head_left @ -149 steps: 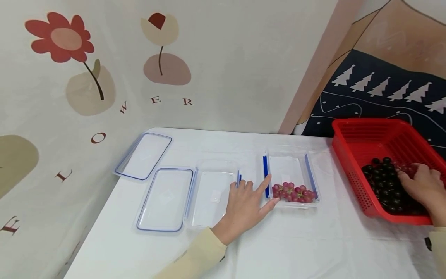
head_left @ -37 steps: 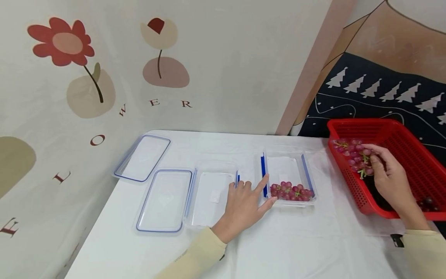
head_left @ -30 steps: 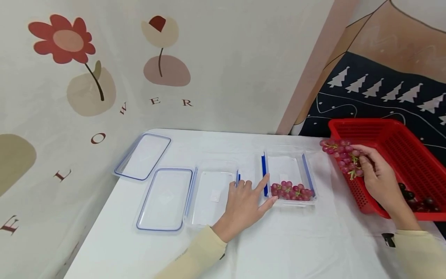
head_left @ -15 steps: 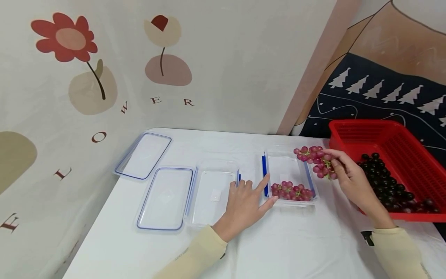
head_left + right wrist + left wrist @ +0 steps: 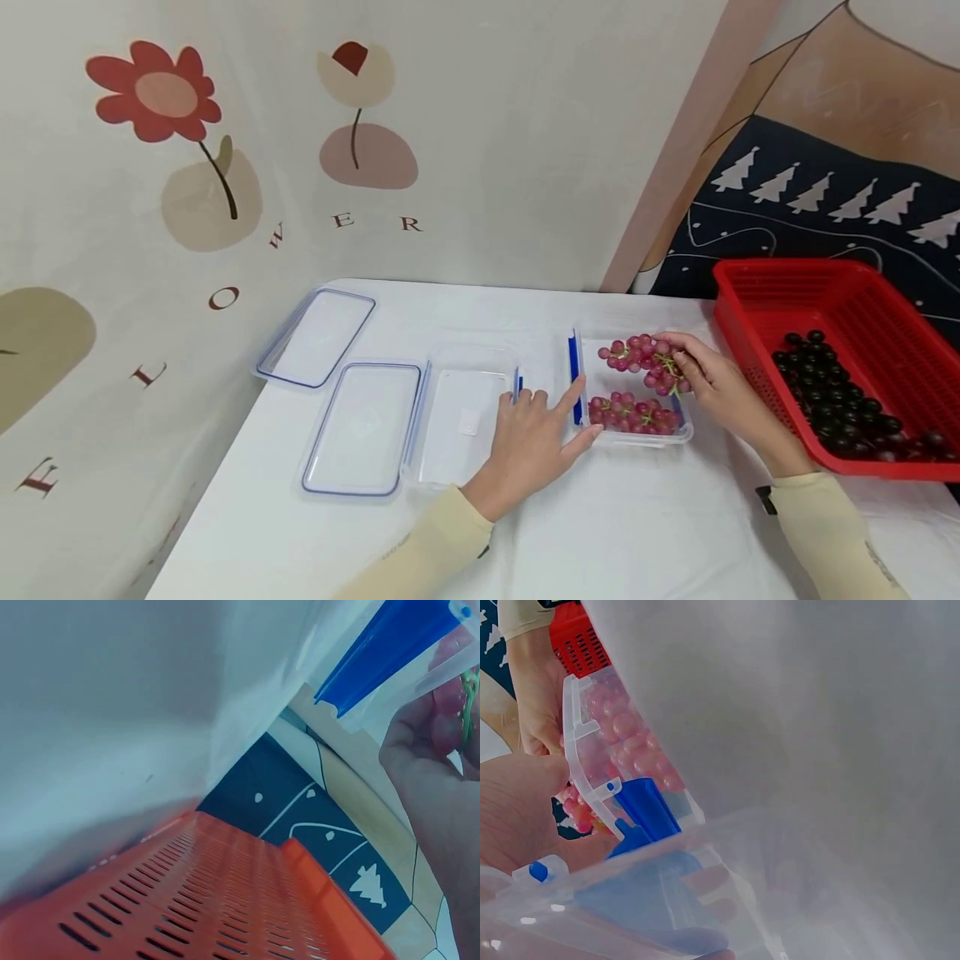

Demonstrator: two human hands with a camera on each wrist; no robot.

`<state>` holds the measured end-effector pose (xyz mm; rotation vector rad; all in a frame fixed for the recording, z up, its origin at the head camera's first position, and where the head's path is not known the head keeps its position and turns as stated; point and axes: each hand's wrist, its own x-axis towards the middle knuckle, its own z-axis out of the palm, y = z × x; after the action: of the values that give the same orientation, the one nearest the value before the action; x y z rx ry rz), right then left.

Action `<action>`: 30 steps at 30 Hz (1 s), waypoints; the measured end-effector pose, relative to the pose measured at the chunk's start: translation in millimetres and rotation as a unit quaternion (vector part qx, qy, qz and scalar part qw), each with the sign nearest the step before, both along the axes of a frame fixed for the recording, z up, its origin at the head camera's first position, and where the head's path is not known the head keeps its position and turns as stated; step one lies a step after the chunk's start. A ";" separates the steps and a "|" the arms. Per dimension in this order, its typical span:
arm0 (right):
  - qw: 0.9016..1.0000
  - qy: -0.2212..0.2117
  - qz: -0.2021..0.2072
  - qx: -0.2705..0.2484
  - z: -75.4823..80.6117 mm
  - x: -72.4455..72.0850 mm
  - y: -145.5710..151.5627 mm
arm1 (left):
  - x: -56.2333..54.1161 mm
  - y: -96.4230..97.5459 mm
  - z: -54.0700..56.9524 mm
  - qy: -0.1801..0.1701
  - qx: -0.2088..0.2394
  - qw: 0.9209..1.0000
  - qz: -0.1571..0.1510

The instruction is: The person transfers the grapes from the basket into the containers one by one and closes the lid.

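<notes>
My right hand (image 5: 716,387) pinches a bunch of red grapes (image 5: 637,357) by its stem end, over the right-hand clear container (image 5: 652,438). Another bunch of red grapes (image 5: 633,414) lies along the near side of that container. My left hand (image 5: 528,442) has its fingers spread: the thumb and index finger touch the container's near-left side, while the other fingers reach over the edge of a second clear container (image 5: 461,425). In the right wrist view, red grapes (image 5: 448,697) and a green stem show at the right hand's fingers, beside a blue clip (image 5: 390,656).
A red basket (image 5: 757,367) with black grapes (image 5: 828,392) and some dark red ones stands on the right. Two blue-edged lids (image 5: 363,429) lie at the left, the farther one seemingly on a clear container (image 5: 322,337). A white cloth covers the table (image 5: 600,525).
My right hand has lifted a bunch of red grapes out of the red basket and carried it left, over the right-hand container. My left hand has stayed in place.
</notes>
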<state>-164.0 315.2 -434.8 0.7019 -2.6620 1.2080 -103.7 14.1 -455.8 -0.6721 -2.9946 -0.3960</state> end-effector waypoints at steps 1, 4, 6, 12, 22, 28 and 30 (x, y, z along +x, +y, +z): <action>1.000 -0.004 0.005 0.005 0.1 -1.7 -0.1 | -0.1 0.2 0.0 0.001 -0.002 1.000 -0.001; 1.000 -0.007 0.019 0.024 2.3 -6.3 -2.1 | -0.3 0.5 0.3 -0.001 -0.003 1.000 -0.001; 0.999 -0.014 0.030 0.034 3.8 -9.1 -3.9 | -0.3 0.4 0.3 -0.003 0.000 1.000 -0.001; 0.995 -0.031 0.080 0.042 0.0 -18.1 -7.9 | -0.8 0.9 -0.9 0.013 -0.001 1.000 -0.010; 0.988 -0.043 0.093 0.119 -9.1 -22.9 -23.7 | -1.1 1.4 -1.7 0.023 -0.013 1.000 -0.009; 0.976 -0.053 0.058 0.204 -9.8 -17.8 -32.0 | -0.8 1.4 -2.4 0.030 -0.014 0.999 -0.007; 0.974 -0.057 0.053 0.211 -8.3 -17.6 -33.9 | -0.9 1.2 -2.3 0.033 -0.014 0.999 -0.007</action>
<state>-181.6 281.2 -443.1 0.8637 -3.0507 0.7183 -104.6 15.3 -458.1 -0.6953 -2.9402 -0.3261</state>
